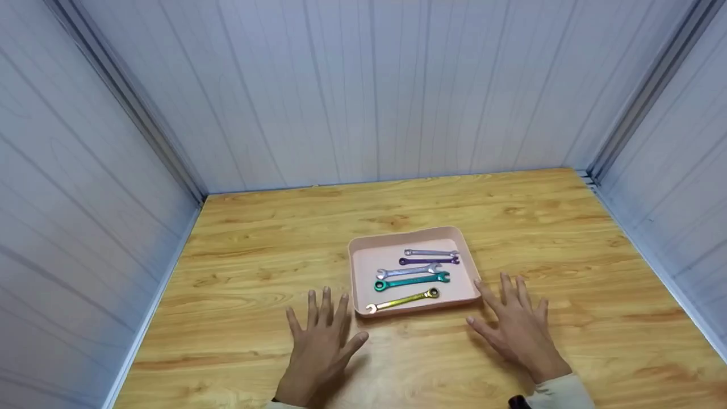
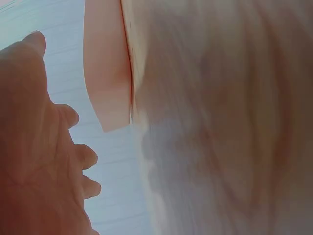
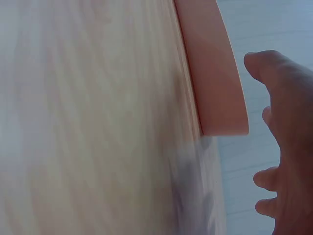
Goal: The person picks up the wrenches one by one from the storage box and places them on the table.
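Note:
A shallow pink tray (image 1: 363, 255) sits on the wooden table, holding several wrenches. From far to near lie a small pale lilac wrench (image 1: 431, 253), a purple wrench (image 1: 429, 261), a silvery wrench (image 1: 409, 271), a green wrench (image 1: 412, 282) and a yellow-gold wrench (image 1: 404, 301). My left hand (image 1: 319, 346) is spread out over the table, just left of the tray's near corner. On the other side my right hand (image 1: 519, 329) spreads its fingers, its index fingertip right at the tray's right wall. Neither hand holds anything. Both wrist views show the tray's outer wall (image 2: 105, 63) beyond the hands.
The wood-grain table (image 1: 255, 244) runs back to a pale panelled wall (image 1: 369, 102). Similar panels stand on the left (image 1: 68, 227) and right (image 1: 676, 142), with metal posts at the corners.

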A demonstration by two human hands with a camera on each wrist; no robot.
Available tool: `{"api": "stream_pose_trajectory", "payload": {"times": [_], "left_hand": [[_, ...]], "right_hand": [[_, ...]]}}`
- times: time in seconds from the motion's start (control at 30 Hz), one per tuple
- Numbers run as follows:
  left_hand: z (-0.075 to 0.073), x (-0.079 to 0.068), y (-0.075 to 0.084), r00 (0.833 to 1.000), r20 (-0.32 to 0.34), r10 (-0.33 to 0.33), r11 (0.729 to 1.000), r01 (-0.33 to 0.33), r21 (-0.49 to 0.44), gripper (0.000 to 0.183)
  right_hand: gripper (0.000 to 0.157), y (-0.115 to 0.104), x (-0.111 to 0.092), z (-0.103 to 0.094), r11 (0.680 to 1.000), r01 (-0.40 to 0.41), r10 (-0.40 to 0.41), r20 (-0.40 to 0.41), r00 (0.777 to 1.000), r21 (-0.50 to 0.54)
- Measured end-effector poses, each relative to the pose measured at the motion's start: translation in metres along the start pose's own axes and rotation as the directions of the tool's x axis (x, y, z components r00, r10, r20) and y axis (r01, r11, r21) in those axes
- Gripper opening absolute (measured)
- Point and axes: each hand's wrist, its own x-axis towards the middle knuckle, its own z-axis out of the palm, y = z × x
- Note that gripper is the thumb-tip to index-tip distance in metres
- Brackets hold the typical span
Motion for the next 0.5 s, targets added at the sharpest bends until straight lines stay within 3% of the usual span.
{"api": "stream_pose_trajectory", "payload": {"times": [0.5], "left_hand": [[-0.002, 0.014, 0.014, 1.000, 0.006, 0.003, 1.000, -0.003, -0.020, 0.078]], "right_hand": [[0.074, -0.025, 0.014, 0.011, 0.997, 0.080, -0.079, -0.075, 0.994, 0.022]]}}
